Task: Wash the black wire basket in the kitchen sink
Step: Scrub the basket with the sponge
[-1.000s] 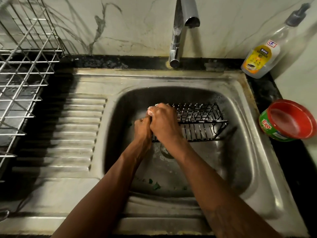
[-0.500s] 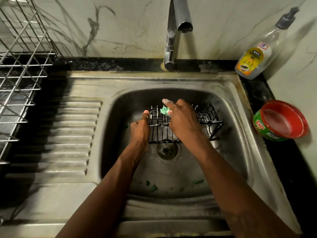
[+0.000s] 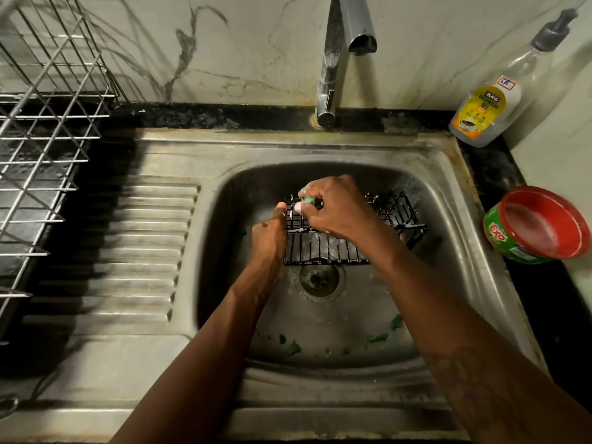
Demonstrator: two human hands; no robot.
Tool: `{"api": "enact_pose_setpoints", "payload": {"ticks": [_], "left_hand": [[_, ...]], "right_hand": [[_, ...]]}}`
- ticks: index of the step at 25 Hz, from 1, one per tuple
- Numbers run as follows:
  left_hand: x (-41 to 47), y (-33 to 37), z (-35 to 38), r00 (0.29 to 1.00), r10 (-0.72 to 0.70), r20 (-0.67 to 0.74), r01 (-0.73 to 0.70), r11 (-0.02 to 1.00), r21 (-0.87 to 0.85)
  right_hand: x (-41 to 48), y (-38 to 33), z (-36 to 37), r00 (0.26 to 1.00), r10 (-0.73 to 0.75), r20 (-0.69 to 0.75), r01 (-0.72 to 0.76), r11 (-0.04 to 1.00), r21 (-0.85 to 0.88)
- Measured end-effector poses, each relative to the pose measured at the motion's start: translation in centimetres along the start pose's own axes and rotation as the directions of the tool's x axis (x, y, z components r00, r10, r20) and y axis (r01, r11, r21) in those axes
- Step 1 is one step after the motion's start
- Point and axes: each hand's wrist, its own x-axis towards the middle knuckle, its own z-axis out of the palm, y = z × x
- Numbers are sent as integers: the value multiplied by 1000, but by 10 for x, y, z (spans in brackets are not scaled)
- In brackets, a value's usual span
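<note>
Sink walls box the black wire basket in on all sides. Open steel floor shows toward the near wall and left of the basket. The basket's right end is near the right wall, not touching. Tap spout overhangs the far rim, above the hands. Ribbed drainboard runs left of the basin, with a dish rack at its far-left edge. Counter strip on the right carries a soap bottle and a red tub, both outside the rim.

Count: one basket, one tap, one drain, one rack, one bottle, one tub, one green scrub pad, two hands. Several green scraps lie by the near wall.

Basket sits in the far half of the basin, near edge just over the drain; resting or lifted, cannot tell. Left hand grips its left end, thumb up on the top wire, other fingers hidden. Right hand is over the basket's left part, fingers curled and pinching the scrub pad on the top wires.
</note>
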Motion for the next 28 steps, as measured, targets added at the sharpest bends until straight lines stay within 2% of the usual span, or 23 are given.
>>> {"api": "enact_pose_setpoints", "payload": {"ticks": [4, 8, 10, 13, 15, 19, 21, 24, 28], "left_hand": [[7, -4, -3, 1000, -13, -18, 14, 999, 35], [8, -5, -5, 999, -2, -35, 4, 998, 66], [8, -6, -4, 1000, 2, -30, 0, 998, 70], [11, -7, -4, 1000, -15, -22, 16, 998, 57], [10, -6, -4, 999, -24, -24, 25, 998, 50], [10, -4, -5, 999, -20, -29, 23, 997, 77], [7, -3, -3, 1000, -17, -23, 18, 997, 70], [1, -1, -1, 999, -9, -34, 11, 997, 79], [2, -1, 0, 999, 8, -52, -6, 999, 44]], "right_hand": [[-8, -5, 3, 1000, 27, -7, -28, 998, -53], [-25, 3, 4, 999, -20, 50, 22, 999, -36], [-16, 9, 3, 995, -58, 77, 64, 994, -87], [7, 13, 0, 998, -66, -3, 64, 974, -217], [5, 11, 0, 1000, -26, -14, 22, 978, -207], [-39, 10, 0, 989, -103, 106, 115, 987, -111], [-30, 17, 0, 994, -85, 67, 94, 986, -135], [-2, 20, 11, 997, -32, -69, 17, 978, -207], [-13, 0, 32, 989, 17, -150, -39, 988, -147]]}}
